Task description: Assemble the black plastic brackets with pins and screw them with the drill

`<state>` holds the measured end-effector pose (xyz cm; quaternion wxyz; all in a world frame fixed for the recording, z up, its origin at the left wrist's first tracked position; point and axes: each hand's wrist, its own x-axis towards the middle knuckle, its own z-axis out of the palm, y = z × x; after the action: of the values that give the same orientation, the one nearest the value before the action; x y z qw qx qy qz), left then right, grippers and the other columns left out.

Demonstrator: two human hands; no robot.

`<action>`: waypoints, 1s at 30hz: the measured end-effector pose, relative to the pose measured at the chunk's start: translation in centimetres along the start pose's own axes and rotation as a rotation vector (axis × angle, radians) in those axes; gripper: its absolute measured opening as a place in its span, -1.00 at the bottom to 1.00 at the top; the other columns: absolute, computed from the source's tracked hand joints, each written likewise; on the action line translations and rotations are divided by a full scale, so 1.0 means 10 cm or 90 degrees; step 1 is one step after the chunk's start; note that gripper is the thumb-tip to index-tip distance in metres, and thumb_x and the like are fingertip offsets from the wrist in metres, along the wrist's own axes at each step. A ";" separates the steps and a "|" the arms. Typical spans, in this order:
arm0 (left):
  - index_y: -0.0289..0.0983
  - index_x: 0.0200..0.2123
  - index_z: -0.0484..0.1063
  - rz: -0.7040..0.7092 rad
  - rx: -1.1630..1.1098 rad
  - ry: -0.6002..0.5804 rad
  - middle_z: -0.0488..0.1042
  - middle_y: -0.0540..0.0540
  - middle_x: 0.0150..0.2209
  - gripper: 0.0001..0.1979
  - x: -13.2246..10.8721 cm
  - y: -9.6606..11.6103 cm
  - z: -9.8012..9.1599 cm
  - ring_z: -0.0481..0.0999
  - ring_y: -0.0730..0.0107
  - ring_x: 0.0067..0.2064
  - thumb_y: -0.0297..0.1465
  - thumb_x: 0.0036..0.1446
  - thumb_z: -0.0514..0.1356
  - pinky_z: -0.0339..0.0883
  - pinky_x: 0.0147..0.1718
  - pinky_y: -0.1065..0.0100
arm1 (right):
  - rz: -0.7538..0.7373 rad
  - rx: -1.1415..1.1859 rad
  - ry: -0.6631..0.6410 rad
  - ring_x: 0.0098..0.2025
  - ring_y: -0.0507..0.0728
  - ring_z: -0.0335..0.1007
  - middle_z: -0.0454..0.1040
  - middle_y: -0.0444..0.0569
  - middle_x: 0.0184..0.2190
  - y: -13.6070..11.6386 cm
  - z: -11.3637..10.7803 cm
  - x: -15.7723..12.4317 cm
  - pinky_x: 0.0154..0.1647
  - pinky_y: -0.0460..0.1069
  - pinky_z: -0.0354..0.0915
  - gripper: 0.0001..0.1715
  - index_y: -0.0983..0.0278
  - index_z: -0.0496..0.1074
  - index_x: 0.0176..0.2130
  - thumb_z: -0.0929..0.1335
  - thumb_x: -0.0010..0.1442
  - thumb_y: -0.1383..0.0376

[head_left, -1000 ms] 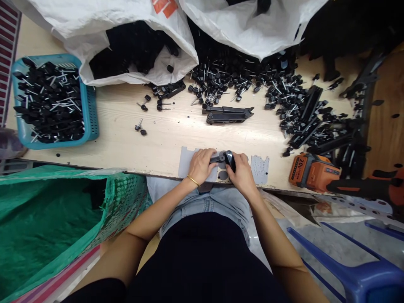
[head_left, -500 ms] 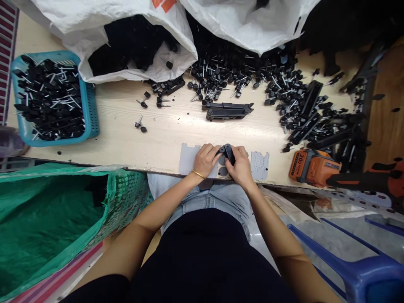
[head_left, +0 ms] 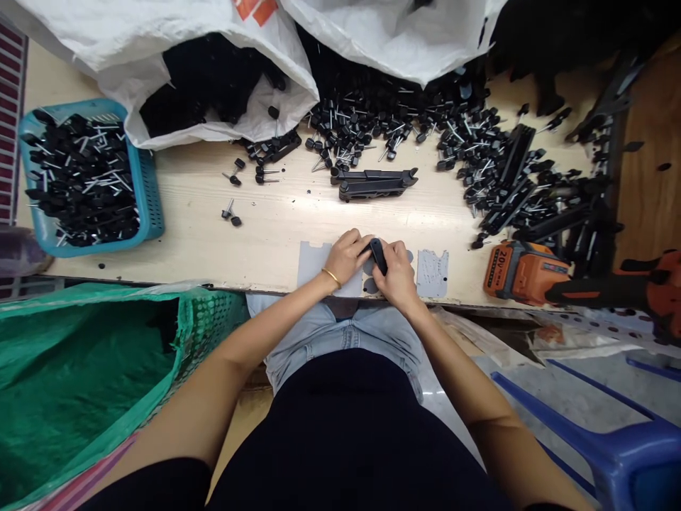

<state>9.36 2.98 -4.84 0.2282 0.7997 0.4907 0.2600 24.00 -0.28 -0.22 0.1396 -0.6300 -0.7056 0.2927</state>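
Note:
Near the table's front edge, my right hand is closed around a slim black plastic part with a rounded end and a small hole. My left hand pinches at that rounded end, on a dark piece mostly hidden by its fingers. The two pieces meet between my hands; whether they are joined I cannot tell. Under and beside the hands lie grey flat sheets, one of them marked and ragged. Farther back lie black folding bracket-like parts.
Black-headed screws lie heaped at the back and right. A blue basket of them stands left. White sacks hang over the back. An orange cordless power tool lies right; a green sack and blue stool are below.
The two black pieces, side by side before, now overlap at their rounded ends. My right hand has moved slightly left towards my left hand. The whole view has shifted a little.

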 end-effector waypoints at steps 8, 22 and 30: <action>-0.31 -0.03 0.46 -0.060 -0.023 0.065 0.28 -0.02 -0.37 -0.73 -0.04 0.04 0.03 0.36 0.39 -0.31 -0.44 0.22 0.15 0.33 -0.29 0.38 | 0.004 -0.002 -0.005 -0.10 0.24 0.29 0.24 0.12 -0.12 0.00 -0.01 -0.02 -0.13 0.10 0.38 -0.36 0.34 0.17 0.19 0.22 0.10 0.40; -0.24 -0.09 0.48 -0.102 -0.052 0.032 0.31 0.00 -0.37 -0.74 0.03 0.02 -0.16 0.39 0.40 -0.31 -0.48 0.14 0.16 0.34 -0.28 0.40 | -0.029 0.069 -0.132 -0.16 0.18 0.36 0.33 0.10 -0.12 0.06 -0.24 0.14 -0.24 0.06 0.40 -0.38 0.31 0.23 0.19 0.32 0.17 0.20; -0.28 -0.03 0.42 -0.245 0.008 0.151 0.34 -0.07 -0.32 -0.68 -0.11 -0.31 -0.49 0.42 0.32 -0.27 -0.45 0.12 0.14 0.37 -0.19 0.28 | 0.006 -0.053 0.317 -0.02 0.20 0.37 0.37 0.13 0.00 0.88 -1.33 2.23 0.03 0.19 0.26 -0.54 0.27 0.28 0.12 0.21 0.28 0.19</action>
<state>3.80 3.84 -3.26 0.2096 0.6568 0.6590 0.3007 34.93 24.82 1.24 0.2818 -0.6912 -0.6580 0.0994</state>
